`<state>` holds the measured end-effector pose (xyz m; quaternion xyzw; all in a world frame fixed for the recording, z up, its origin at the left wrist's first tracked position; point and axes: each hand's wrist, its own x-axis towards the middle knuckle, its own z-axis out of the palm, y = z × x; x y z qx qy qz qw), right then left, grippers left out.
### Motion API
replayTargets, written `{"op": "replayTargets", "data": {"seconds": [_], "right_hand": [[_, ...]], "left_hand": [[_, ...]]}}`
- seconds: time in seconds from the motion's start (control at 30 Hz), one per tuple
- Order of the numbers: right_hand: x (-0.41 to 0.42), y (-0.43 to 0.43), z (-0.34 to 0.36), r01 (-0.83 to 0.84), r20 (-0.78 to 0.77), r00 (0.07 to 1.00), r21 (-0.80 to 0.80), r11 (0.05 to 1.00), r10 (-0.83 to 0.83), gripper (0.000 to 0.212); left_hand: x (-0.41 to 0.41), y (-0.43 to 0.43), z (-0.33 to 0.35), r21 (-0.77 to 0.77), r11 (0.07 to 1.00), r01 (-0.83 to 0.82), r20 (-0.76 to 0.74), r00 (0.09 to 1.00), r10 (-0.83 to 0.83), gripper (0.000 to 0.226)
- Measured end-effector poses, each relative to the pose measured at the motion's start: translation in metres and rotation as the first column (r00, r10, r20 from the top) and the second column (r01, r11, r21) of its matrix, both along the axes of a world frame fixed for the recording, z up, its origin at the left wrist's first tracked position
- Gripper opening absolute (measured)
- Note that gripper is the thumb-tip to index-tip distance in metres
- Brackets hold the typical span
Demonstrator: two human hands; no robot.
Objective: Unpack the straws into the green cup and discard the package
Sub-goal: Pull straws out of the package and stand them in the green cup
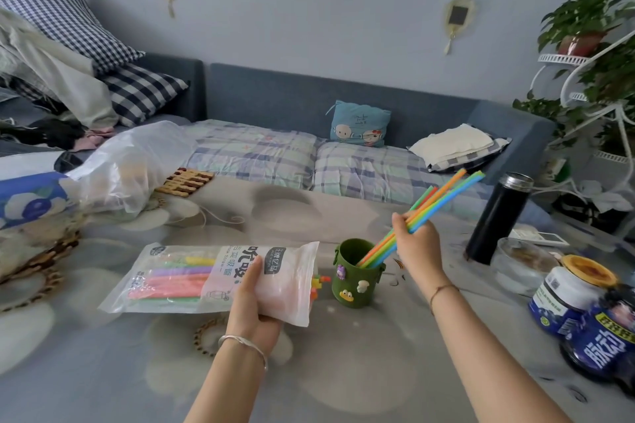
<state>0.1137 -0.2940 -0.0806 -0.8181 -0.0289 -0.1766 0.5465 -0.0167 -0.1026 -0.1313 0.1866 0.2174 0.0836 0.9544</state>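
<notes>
Your work surface is a table (343, 371) under a grey floral cover, with a sofa bed behind it and clutter at both edges: a clear plastic bag (137, 165) far left, a black thermos (498, 216) and blue-labelled jars (584, 312) on the right. Your left hand (256, 299) is clamped on the open end of the straw package (213, 280), which lies flat, mouth toward the cup; pink, purple, yellow and green straws remain inside, and a few tips show at the opening. The green cup (357, 280), decorated with small charms, stands upright just beside that mouth. Your right hand (417, 244) is closed around a bundle of straws (443, 203) in orange, green, yellow and blue; their lower ends are already inside the cup, their upper ends lean away to the right. Finding: unpacking appears roughly half complete. Outstanding items: release this bundle, transfer the remaining straws, then discard the package. No bin is visible.
</notes>
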Motion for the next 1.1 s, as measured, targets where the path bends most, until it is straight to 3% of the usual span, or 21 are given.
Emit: {"op": "replayTargets", "data": {"seconds": [0.1,0.2,0.33,0.5,0.7,0.77,0.87,1.0,1.1], "right_hand": [[0.008,0.002,-0.002,-0.055,-0.116,0.992,-0.046,0.997,0.049,0.021],[0.015,0.000,-0.006,-0.127,-0.199,0.976,-0.190,0.973,0.089,0.023],[0.019,-0.007,-0.004,-0.109,-0.233,0.972,-0.365,0.925,0.023,0.037],[0.019,-0.001,0.002,-0.246,-0.318,0.940,-0.388,0.888,0.121,0.040],[0.007,-0.006,-0.002,-0.149,-0.236,0.971,-0.456,0.877,0.042,0.049],[-0.004,-0.011,-0.010,-0.054,-0.181,0.983,-0.398,0.916,-0.021,0.038],[-0.033,-0.009,-0.020,0.050,-0.032,0.998,-0.129,0.990,-0.054,0.029],[-0.082,0.021,-0.028,-0.190,-0.028,0.980,0.185,0.964,0.198,0.028],[-0.102,0.044,-0.039,-0.304,-0.081,0.945,0.136,0.943,0.316,0.033]], "left_hand": [[0.001,0.001,-0.001,-0.001,1.000,0.011,0.004,1.000,-0.011,0.052],[0.001,0.001,-0.001,0.007,1.000,0.019,0.019,1.000,-0.019,0.052],[0.001,0.000,0.002,0.020,1.000,0.024,0.015,1.000,-0.025,0.040],[0.001,-0.002,0.002,0.022,1.000,0.020,0.032,0.999,-0.021,0.037],[0.003,-0.004,-0.004,0.035,0.999,0.008,0.022,1.000,-0.009,0.052],[0.003,-0.006,-0.004,0.050,0.999,0.011,0.021,1.000,-0.012,0.053],[0.003,-0.010,-0.005,0.078,0.997,-0.002,0.007,1.000,0.001,0.055],[0.001,-0.016,-0.005,0.121,0.992,-0.049,-0.018,0.999,0.051,0.073],[0.000,-0.022,-0.005,0.112,0.991,-0.078,-0.024,0.996,0.081,0.062]]}}
